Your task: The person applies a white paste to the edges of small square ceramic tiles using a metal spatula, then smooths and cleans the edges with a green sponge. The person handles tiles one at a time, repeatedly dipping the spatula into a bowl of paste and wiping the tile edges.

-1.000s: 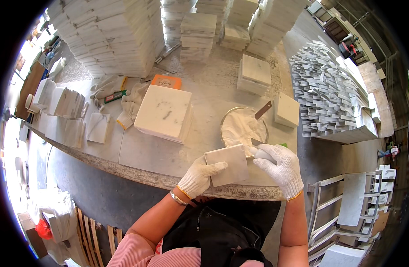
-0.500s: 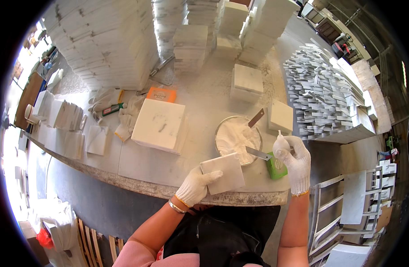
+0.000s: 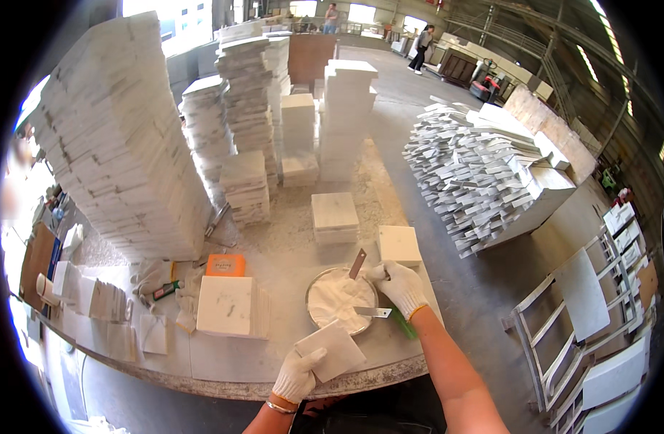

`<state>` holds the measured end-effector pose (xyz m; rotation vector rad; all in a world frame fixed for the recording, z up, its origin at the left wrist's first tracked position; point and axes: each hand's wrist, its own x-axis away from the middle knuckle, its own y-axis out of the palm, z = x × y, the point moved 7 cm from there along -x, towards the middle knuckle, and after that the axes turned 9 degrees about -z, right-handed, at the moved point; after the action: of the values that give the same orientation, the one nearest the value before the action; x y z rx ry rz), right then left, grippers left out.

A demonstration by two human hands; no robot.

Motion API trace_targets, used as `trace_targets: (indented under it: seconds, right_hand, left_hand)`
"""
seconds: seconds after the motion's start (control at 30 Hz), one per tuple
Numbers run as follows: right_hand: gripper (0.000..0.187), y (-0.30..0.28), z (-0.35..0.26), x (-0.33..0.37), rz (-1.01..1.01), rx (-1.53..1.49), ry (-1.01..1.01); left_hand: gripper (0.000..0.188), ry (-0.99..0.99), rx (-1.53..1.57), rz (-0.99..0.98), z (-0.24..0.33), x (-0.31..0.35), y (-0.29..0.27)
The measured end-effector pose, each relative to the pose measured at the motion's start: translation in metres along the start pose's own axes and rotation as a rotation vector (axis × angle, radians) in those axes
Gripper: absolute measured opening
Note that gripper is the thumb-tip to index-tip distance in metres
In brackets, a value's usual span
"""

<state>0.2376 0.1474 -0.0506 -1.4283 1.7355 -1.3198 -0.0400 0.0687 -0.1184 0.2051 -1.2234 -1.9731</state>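
Observation:
A thin square white stone tile [image 3: 333, 352] is gripped at its left corner by my gloved left hand [image 3: 297, 375], tilted above the table's front edge. My gloved right hand [image 3: 400, 288] is closed beside the right rim of the round bowl [image 3: 310, 318]. Its fingers appear wrapped round a small white squeeze bottle, mostly hidden now. White powder or paste [image 3: 338, 298] fills the bowl. A brown-handled scraper [image 3: 357, 264] stands in it, and a metal scraper [image 3: 373, 312] lies across the rim. Under my right wrist a green box [image 3: 403, 322] is partly covered.
A stack of white tiles [image 3: 226, 307] stands left of the bowl, with an orange box [image 3: 226, 265] behind it. Smaller tile stacks [image 3: 335, 213] and a pale block [image 3: 399, 244] lie beyond. Tall stone stacks [image 3: 122, 145] rise at the back left. A metal rack [image 3: 531, 347] stands right.
The view has tilted up, bringing the far hall and people into sight. My right hand has moved forward and in toward the bowl's rim. My left hand keeps its hold on the tile.

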Motion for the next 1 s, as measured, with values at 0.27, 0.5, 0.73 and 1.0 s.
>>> trace_targets:
  seconds: [0.27,0.5,0.73,1.0]
  right_hand:
    - [0.034,-0.039,0.006,0.064,0.156,-0.343,-0.087]
    - [0.046,-0.034,-0.032,0.105,0.003,-0.241,-0.135]
    - [0.034,-0.004,-0.023,0.087,0.046,-0.218,-0.191]
    - [0.024,0.015,-0.017,0.079,-0.190,-0.944,0.009]
  left_hand:
    - [0.047,0.015,0.019,0.019,0.001,0.001,0.000]
    - [0.045,0.065,-0.053,0.059,0.015,0.004,0.008]
    - [0.038,0.080,-0.349,0.139,0.062,0.008,0.037]
    - [0.035,0.060,-0.970,0.176,0.108,-0.010,0.052]
